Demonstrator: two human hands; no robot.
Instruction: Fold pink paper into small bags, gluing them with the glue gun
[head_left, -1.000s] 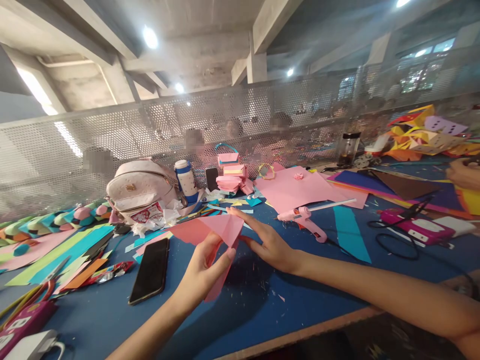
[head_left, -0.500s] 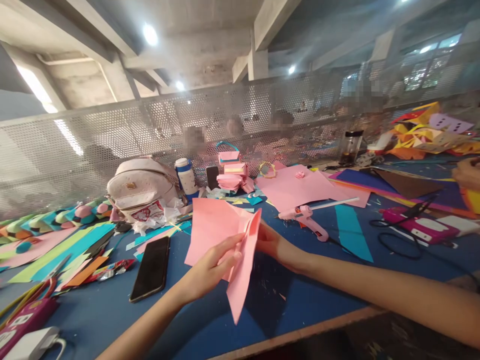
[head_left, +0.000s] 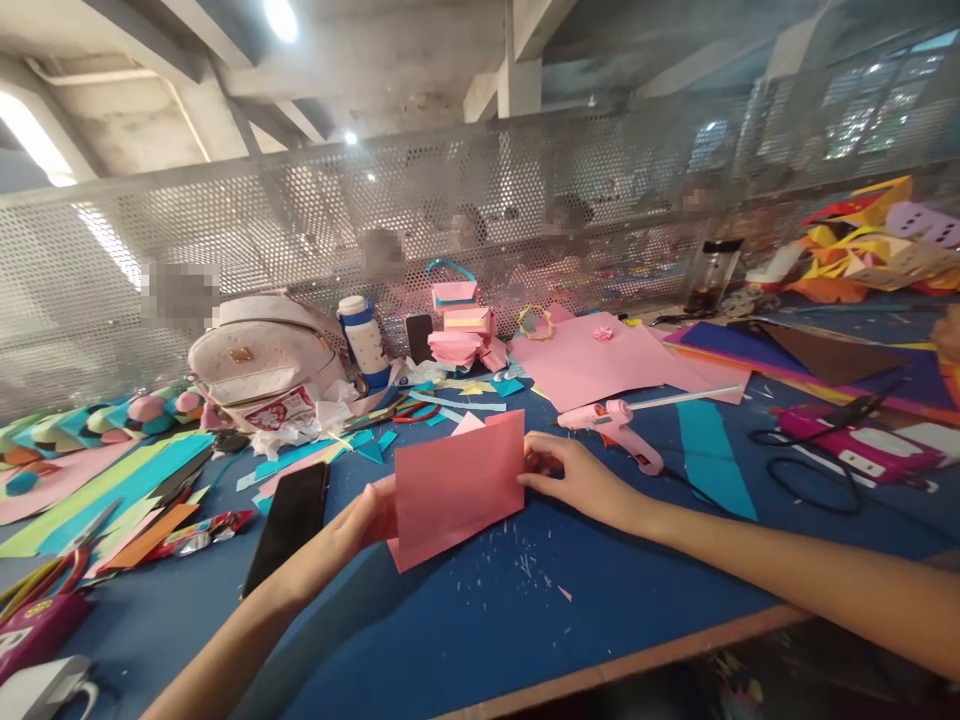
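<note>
A folded sheet of pink paper is held up above the blue table, its broad face turned toward me. My left hand grips its left edge, with the fingertips hidden behind the paper. At the right edge, my right hand pinches the sheet between thumb and curled fingers. A pink glue gun with a clear glue stick lies just beyond my right hand. Left of my left forearm lies a black phone.
On the blue table stand a pale backpack, a bottle and a pink paper model. Large pink sheets lie behind the glue gun. A magenta power strip with cables sits right; scissors lie left.
The pink paper has turned from edge-on to face me. My left hand has moved from the paper's middle to its left edge; the right hand now holds the right edge.
</note>
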